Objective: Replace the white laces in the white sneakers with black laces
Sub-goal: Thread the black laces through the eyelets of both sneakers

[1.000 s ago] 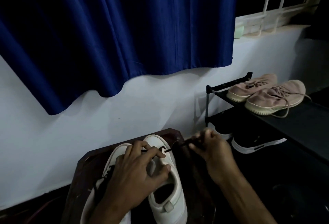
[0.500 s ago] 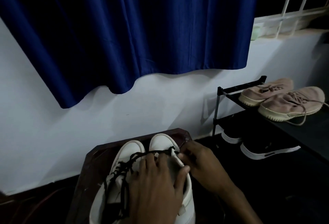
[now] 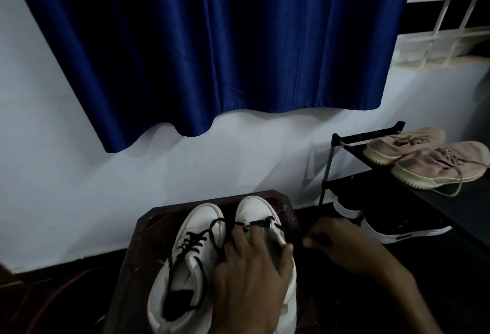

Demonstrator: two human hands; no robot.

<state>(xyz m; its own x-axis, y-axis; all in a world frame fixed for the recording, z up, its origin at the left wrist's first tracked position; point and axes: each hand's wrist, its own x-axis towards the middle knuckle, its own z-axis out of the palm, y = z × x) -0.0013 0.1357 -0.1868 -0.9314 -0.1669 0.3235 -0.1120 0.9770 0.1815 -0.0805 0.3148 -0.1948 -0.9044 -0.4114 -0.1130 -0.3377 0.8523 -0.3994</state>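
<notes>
Item 1: right sneaker (image 3: 254,209), on the stool (image 3: 148,230) beside the laced left sneaker (image 3: 196,227). Your left hand (image 3: 249,272) grips it to steady it.
Item 2: black lace (image 3: 254,223), through its front eyelets. Your right hand (image 3: 342,246) pinches the end out sideways, likely to take up slack.

Noted: white sneakers (image 3: 197,230), smooth, matt, leather-like upper; black laces (image 3: 195,237), cloth cord, matt; table (image 3: 152,231), dark reddish wood, lightly glossy; curtain (image 3: 212,55), blue cloth, smooth, faint sheen; wall (image 3: 79,201), matt paint; shoe rack (image 3: 327,171), black metal tubing, seemingly plastic corner joints; tan sneakers (image 3: 434,166), rough-looking cloth, ribbed pale soles.
</notes>
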